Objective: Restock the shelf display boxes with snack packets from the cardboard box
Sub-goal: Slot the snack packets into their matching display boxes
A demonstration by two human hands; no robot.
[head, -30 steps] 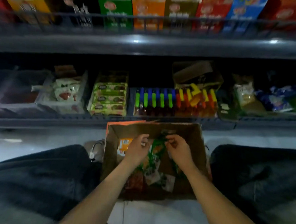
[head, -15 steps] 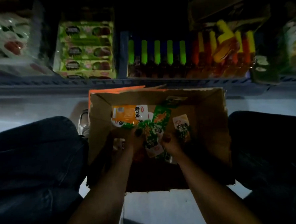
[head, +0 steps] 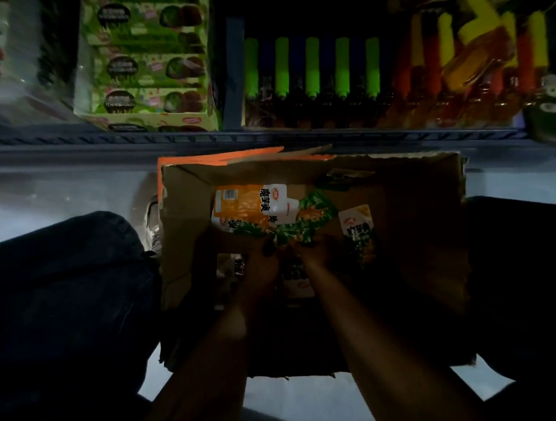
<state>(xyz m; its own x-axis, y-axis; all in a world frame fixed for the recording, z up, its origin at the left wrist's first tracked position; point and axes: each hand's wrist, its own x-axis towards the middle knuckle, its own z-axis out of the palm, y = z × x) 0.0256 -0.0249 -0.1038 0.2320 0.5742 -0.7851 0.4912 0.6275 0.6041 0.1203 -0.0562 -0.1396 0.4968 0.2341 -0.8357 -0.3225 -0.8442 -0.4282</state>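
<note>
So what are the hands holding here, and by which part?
Both the left hand and the right hand pinch green snack packets by their lower ends, inside the cardboard box. It is too dark to see the fingers.

Bare forearms, no sleeves, dark trousers (head: 56, 295) on both legs

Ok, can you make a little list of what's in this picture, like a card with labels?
place: floor in front of a low shelf
box: open cardboard box between the knees
in box: orange packet, green packets
left hand: grips the green packets
right hand: grips the same bunch
shelf: green display box, green-topped sticks, orange and yellow sticks
light: very dim, hands hard to see
</note>
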